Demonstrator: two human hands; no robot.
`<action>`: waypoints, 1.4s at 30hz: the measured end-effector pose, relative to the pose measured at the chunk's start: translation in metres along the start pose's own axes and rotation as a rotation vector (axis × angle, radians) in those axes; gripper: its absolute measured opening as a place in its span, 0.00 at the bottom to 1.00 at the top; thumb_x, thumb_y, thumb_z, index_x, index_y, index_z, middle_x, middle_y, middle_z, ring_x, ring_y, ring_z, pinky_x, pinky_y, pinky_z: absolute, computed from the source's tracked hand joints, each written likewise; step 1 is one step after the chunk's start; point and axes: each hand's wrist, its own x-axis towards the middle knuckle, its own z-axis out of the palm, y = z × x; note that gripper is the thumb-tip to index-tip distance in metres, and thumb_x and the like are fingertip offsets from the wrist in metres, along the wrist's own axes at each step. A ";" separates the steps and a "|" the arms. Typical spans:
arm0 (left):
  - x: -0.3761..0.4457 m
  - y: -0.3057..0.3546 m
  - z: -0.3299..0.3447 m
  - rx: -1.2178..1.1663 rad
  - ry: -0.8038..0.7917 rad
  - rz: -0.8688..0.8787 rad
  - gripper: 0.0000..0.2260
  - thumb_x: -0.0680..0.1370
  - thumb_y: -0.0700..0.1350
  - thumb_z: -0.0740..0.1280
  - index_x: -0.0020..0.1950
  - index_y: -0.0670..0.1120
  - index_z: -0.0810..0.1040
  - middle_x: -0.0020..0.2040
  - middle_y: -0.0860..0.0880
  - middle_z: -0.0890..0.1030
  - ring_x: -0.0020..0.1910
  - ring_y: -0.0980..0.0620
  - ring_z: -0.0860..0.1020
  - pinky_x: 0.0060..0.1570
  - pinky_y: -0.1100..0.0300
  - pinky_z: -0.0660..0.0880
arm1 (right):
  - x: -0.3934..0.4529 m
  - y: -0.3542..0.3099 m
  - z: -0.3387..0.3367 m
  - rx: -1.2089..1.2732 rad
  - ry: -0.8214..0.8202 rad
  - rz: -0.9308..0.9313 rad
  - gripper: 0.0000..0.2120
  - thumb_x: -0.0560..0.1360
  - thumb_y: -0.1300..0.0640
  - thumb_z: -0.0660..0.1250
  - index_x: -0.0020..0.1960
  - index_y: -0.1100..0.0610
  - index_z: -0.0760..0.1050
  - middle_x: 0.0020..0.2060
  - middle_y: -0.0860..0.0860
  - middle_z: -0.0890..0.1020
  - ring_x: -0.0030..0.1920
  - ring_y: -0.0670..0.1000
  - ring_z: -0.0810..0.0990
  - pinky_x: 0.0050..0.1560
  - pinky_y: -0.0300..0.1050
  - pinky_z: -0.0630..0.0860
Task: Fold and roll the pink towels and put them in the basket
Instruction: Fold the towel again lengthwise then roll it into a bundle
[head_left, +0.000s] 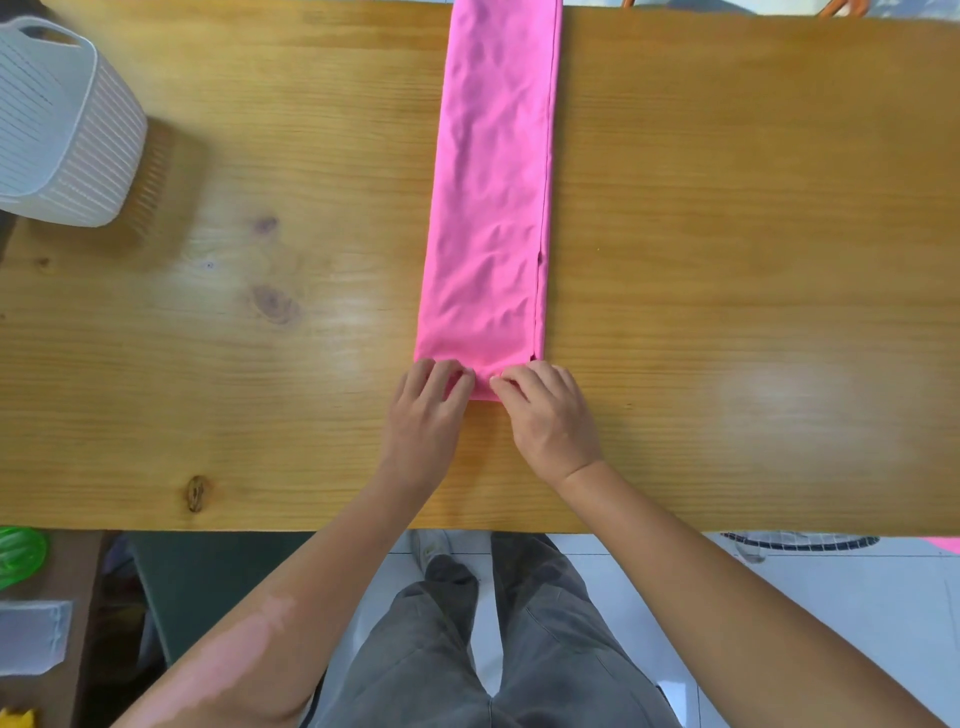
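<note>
Both hands work at the near end of a long pink towel (491, 197) that lies folded into a narrow strip across a wooden table (727, 234). From the head camera, the left hand (423, 415) sits on the strip's near left corner with its fingers curled down over the cloth, gripping the turned-up end. The right hand (550, 415) sits just beside it on the near right corner, thumb and fingers pinching the same edge. The two hands almost touch at the middle of the strip, and between them the end of the towel looks doubled over into a small first turn, though the fingers hide most of it, so how tight that turn is cannot be told.

Beyond the hands the towel runs straight away from the person and past the far edge of the table at the top of the picture. Its surface is wrinkled, and a seam or layered edge shows down its right side.

A white ribbed basket (57, 124) stands on the table at the far left, well apart from the towel, tilted in the wide-angle view with its handle opening towards the top. What it holds is hidden from this angle.

Below the table edge the person's grey trousers (467, 649) and a pale shoe (434, 543) show over a light tiled floor. At the lower left lie a green plastic object (21, 553) and a small pale cloth (31, 636).
</note>
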 end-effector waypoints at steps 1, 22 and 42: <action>-0.005 0.000 0.002 0.007 -0.010 0.001 0.09 0.81 0.34 0.64 0.59 0.39 0.80 0.56 0.43 0.80 0.55 0.42 0.76 0.56 0.49 0.75 | -0.003 0.000 0.000 -0.011 -0.008 -0.017 0.11 0.79 0.65 0.63 0.58 0.60 0.81 0.52 0.53 0.82 0.53 0.56 0.79 0.57 0.50 0.74; 0.043 -0.029 0.000 -0.087 -0.194 -0.009 0.11 0.79 0.36 0.69 0.62 0.39 0.79 0.53 0.44 0.80 0.56 0.41 0.76 0.55 0.47 0.76 | 0.027 0.024 0.001 0.198 -0.253 0.251 0.24 0.72 0.71 0.66 0.67 0.58 0.75 0.55 0.55 0.78 0.49 0.58 0.79 0.53 0.52 0.76; 0.030 -0.014 0.023 0.197 -0.220 0.002 0.34 0.78 0.43 0.62 0.83 0.49 0.53 0.83 0.46 0.51 0.82 0.44 0.49 0.79 0.40 0.43 | 0.080 0.039 0.005 0.526 -0.212 0.724 0.08 0.78 0.60 0.68 0.54 0.54 0.70 0.55 0.52 0.72 0.58 0.54 0.70 0.57 0.46 0.68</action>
